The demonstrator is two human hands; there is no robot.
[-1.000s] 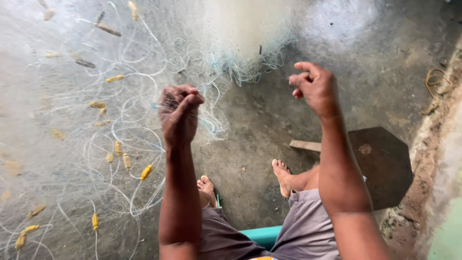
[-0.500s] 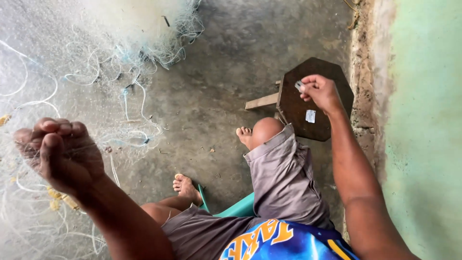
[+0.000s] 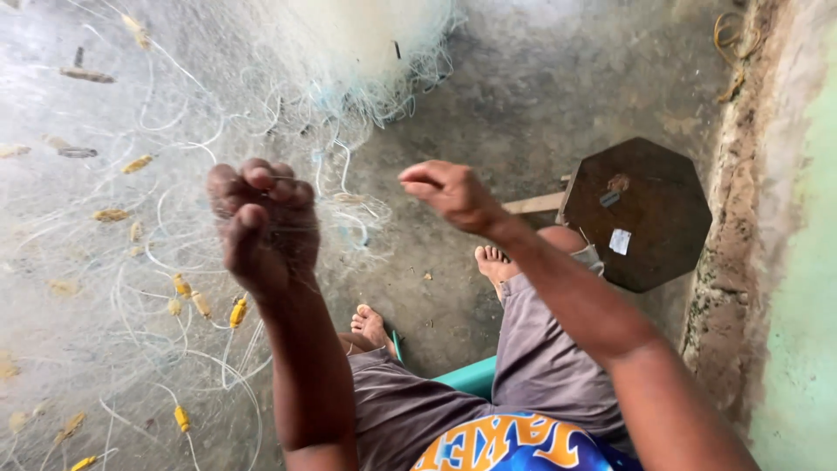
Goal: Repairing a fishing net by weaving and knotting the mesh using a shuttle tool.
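Left hand (image 3: 261,222) fists the fishing net (image 3: 131,218), right hand (image 3: 453,194) fingers pinched on a strand; most net lies heaped unworked.

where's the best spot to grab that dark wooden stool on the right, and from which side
Probably the octagonal top, gripped across two opposite flat edges from above. It lies open with nothing resting on it but a small pale patch. The right hand is nearest, coming in from the stool's left side. The pale wooden leg sticking out left is a thinner second handle.
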